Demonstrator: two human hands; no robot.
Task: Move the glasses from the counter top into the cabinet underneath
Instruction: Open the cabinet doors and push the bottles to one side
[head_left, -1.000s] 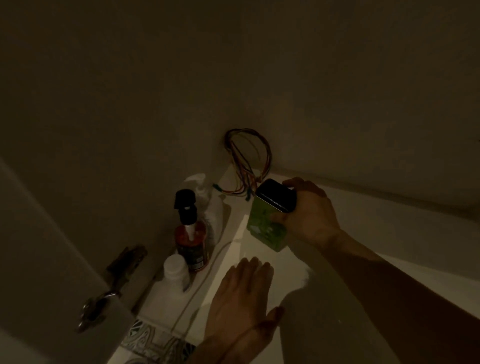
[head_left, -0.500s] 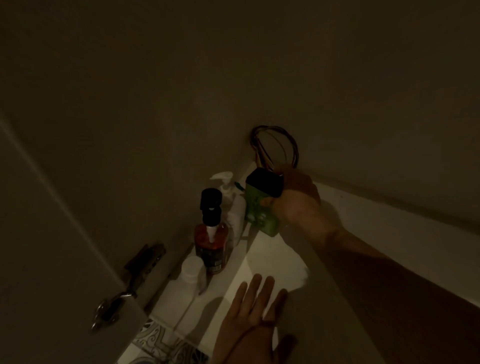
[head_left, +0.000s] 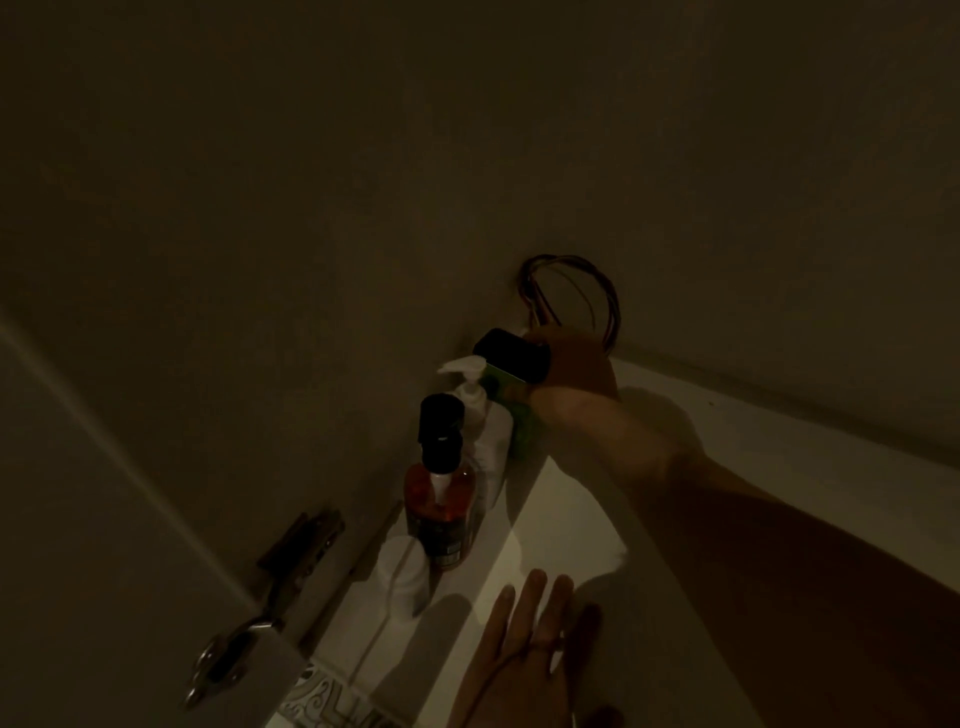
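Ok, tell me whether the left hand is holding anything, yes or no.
No: the left hand lies flat with straight fingers on the white shelf, while the right hand grips the green container.

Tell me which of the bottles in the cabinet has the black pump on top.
The reddish-orange bottle, second from the front. The small bottle in front of it is white, and the pump bottle behind it is white too, beside the green container the right hand grips.

dim plain wall (head_left: 363, 182), white shelf (head_left: 779, 467)

Very dim, murky frame; hard shadows below.
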